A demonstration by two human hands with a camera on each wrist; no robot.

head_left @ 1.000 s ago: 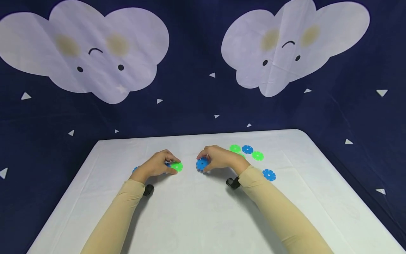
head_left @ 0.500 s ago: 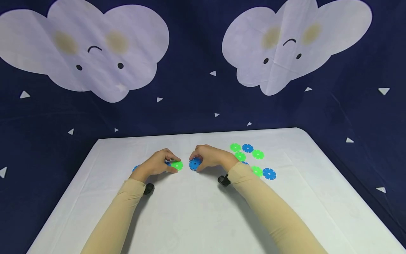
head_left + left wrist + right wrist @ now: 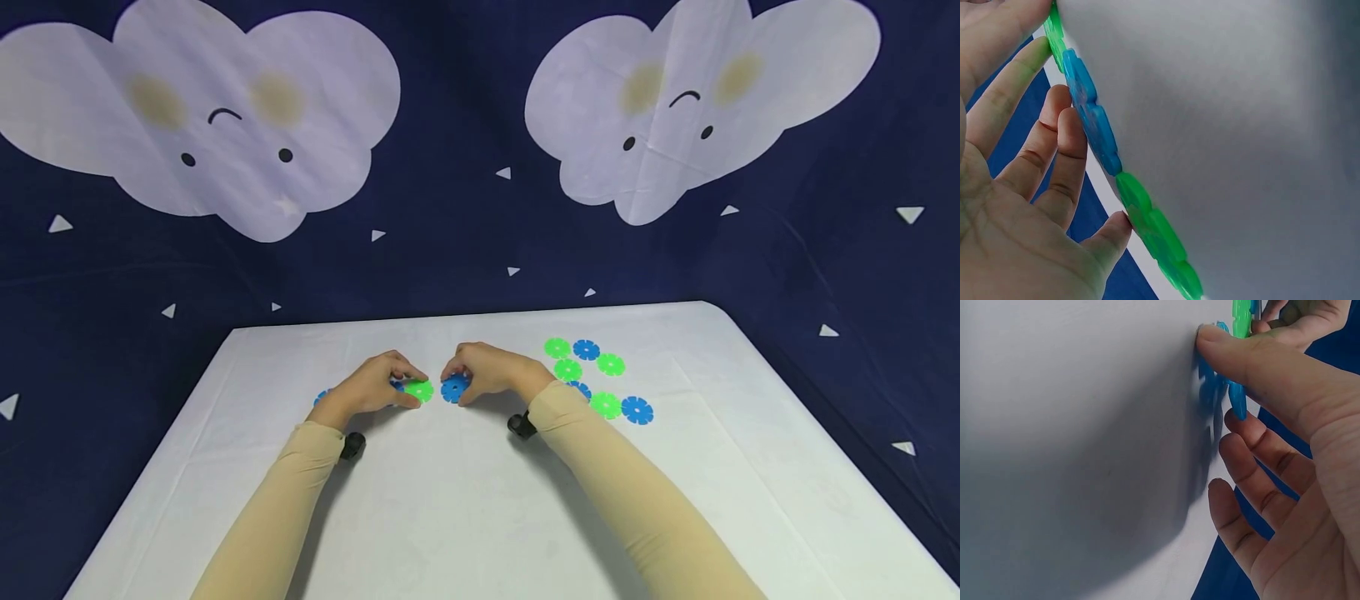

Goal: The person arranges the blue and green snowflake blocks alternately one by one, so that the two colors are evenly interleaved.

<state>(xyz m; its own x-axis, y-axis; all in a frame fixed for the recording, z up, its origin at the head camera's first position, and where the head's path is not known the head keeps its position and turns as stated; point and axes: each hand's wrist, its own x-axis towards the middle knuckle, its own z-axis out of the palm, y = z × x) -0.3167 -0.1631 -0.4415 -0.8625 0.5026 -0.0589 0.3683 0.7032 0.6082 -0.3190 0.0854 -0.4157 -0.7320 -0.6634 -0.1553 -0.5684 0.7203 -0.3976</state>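
Observation:
My left hand (image 3: 372,385) grips the slotted green disc (image 3: 421,391) between thumb and fingers, at the right end of a row of joined discs. Under that hand, the left wrist view shows a blue disc (image 3: 1092,115) and a second green disc (image 3: 1157,231) edge to edge in the row. A blue disc (image 3: 321,397) peeks out past the wrist at the far left. My right hand (image 3: 491,368) pinches a single blue disc (image 3: 1237,400) by its edges. It is tilted over the table, a small gap from the green disc's right edge. Fingers partly cover both held discs.
To the right lie several loose discs, among them a green disc (image 3: 557,347) and a blue disc (image 3: 637,410). All rest on a white-covered table (image 3: 450,508). Behind its far edge hangs a dark blue curtain (image 3: 450,200) with clouds.
My right hand has moved left with the blue disc, closing most of the gap to the green one. Loose discs formerly behind the right forearm now show. The left hand stays in place.

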